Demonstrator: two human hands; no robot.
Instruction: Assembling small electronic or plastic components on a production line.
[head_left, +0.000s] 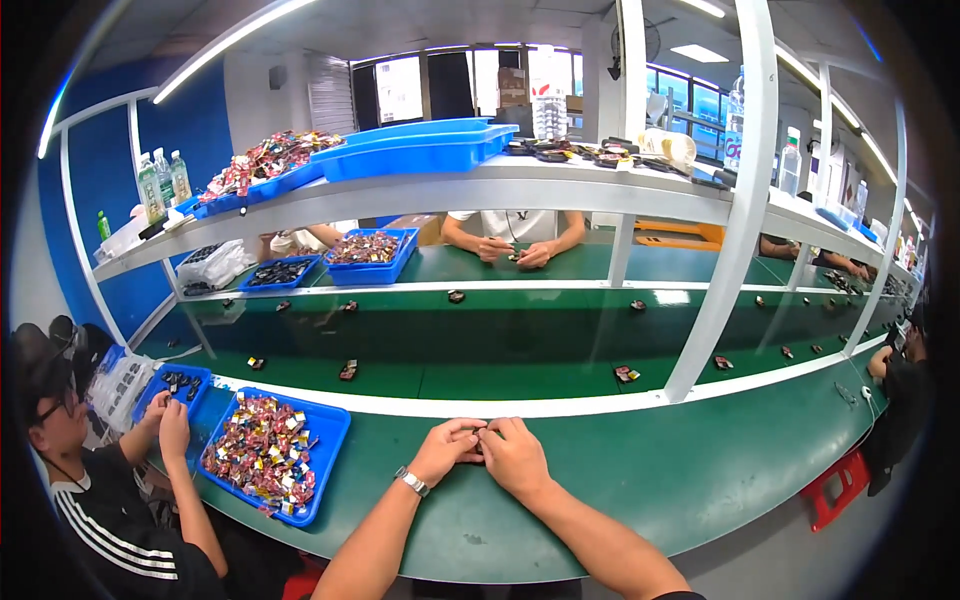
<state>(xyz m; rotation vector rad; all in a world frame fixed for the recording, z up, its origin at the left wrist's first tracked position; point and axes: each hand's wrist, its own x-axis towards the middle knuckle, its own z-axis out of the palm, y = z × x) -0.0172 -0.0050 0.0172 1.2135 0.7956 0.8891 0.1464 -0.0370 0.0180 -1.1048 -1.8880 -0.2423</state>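
Observation:
My left hand [450, 452] and my right hand [514, 460] meet over the green worktop [640, 470] in front of me. Fingers of both are closed together on a small dark piece [478, 447], mostly covered by the fingertips, so its kind does not show. A metal watch [411, 481] is on my left wrist. To the left of my hands lies a blue tray [338, 440] heaped with small red, white and yellow parts [265, 455].
Beyond a white rail [470, 407], small assemblies [626, 374] lie spread along a green conveyor. A white post [722, 240] carries a shelf with blue trays [410, 150] above. A co-worker [110, 480] sits at left by a smaller blue tray; others work opposite and at right.

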